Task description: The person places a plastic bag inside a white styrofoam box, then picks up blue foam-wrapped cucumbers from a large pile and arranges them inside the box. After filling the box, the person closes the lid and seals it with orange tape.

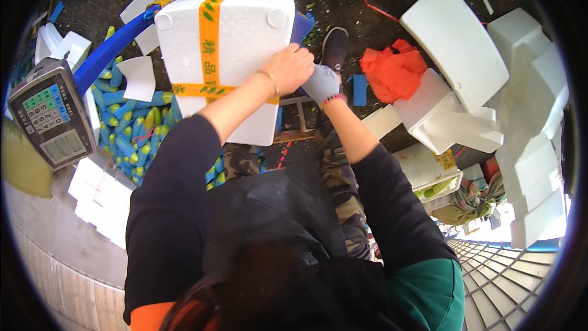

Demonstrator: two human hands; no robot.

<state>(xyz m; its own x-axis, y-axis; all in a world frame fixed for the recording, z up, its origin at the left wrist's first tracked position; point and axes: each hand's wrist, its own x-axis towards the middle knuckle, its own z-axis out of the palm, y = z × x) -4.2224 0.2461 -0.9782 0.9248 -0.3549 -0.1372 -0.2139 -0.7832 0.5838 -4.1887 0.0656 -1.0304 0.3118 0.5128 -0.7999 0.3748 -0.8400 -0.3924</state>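
A white foam box (251, 21) stands tilted in front of me, with orange tape (209, 30) printed with green leaves running over its top and across its near side. My bare left hand (291, 68), with a bracelet at the wrist, lies at the box's right edge with its fingers bent closed. Close against it is my right hand (322, 83), in a pale grey glove, also closed. Whatever the fingers of either hand pinch is hidden. Behind the box, blue plastic (301, 27) shows at its right side.
To the left, a weighing scale display (52, 113) sits on a blue post (113, 49). Green vegetables in blue sleeves (131, 129) are heaped beside it. Foam lids (456, 43), foam boxes (533, 92) and crumpled red plastic (392, 70) lie to the right. Red strapping (373, 6) crosses the floor.
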